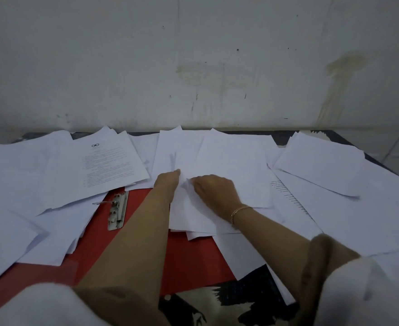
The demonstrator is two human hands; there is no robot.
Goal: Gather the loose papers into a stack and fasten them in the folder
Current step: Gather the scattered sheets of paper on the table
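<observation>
Over the red folder (189, 260), left hand (167, 181) and right hand (213, 188) both pinch one sheet (193, 215), probably lifting it to start the stack.

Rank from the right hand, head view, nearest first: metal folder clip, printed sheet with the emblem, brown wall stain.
1. metal folder clip, on the red folder, left of the right hand.
2. printed sheet with the emblem, farther left and back.
3. brown wall stain, up on the wall, far right.

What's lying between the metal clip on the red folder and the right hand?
In the head view, the left forearm crosses that stretch over bare red folder, then the sheets under the right hand.
</observation>
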